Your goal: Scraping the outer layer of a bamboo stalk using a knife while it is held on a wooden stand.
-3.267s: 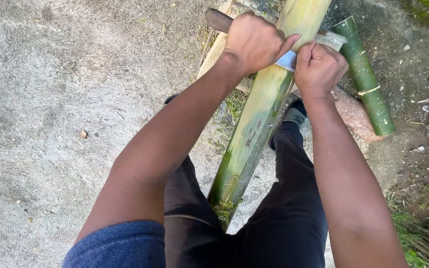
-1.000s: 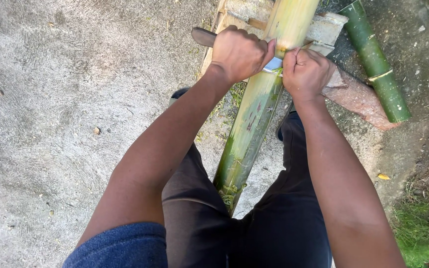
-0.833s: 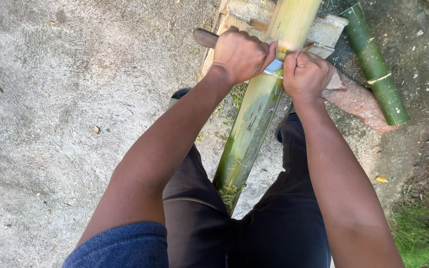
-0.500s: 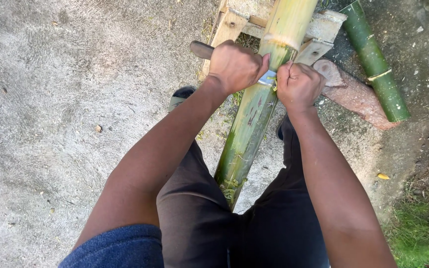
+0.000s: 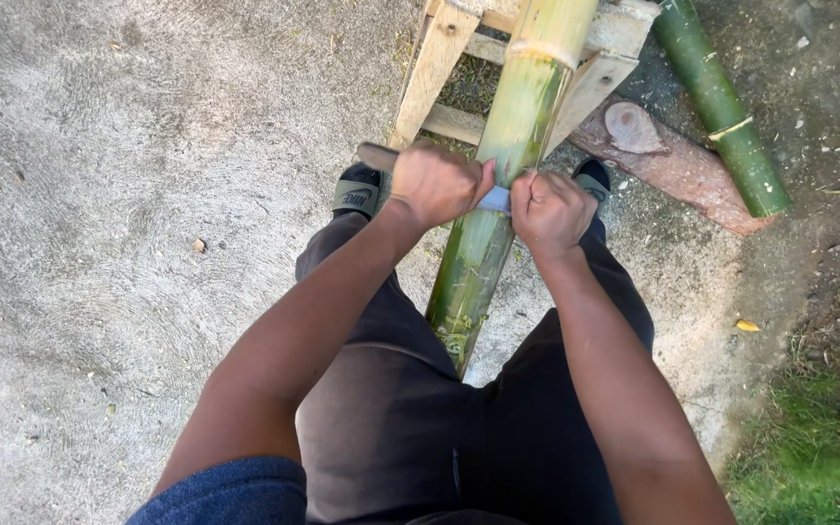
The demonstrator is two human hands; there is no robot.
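Scraping: both hands draw a blade across a bamboo pole, skin-stripping by the look of it.
Step in hand: judged mid-stroke; blade (image 5: 495,199) sits crosswise on the bamboo pole (image 5: 498,185), roughly halfway between the wooden frame and the pole's near end.
L hand: left hand (image 5: 437,183) is fisted tight round the knife handle (image 5: 376,156), whose dark butt sticks out to the left.
R hand: right hand (image 5: 548,211) is clenched over the far end of the blade, fingers curled under; exact pinch hidden, can't tell if it touches bare metal or a wrap.
Pole position: leans from the wooden frame (image 5: 439,68) at top down btwn the person's legs; near end w/ frayed green fibres by the thighs. Upper part is pale yellow, lower part green.
Next move needs (judgement): even pull w/ both fists level, blade kept shallow so it shaves, not bites; pole must stay braced on the frame and legs.
Risk: blade runs toward the body, so a slip could reach the thighs.
Feet: sandals (image 5: 354,192) either side of the pole on concrete ground (image 5: 99,243).
Nearby: second green bamboo piece (image 5: 721,107) and a cut log (image 5: 668,160) lie to the right, apart from the hands.
Containers: none in view; nothing holds anything.
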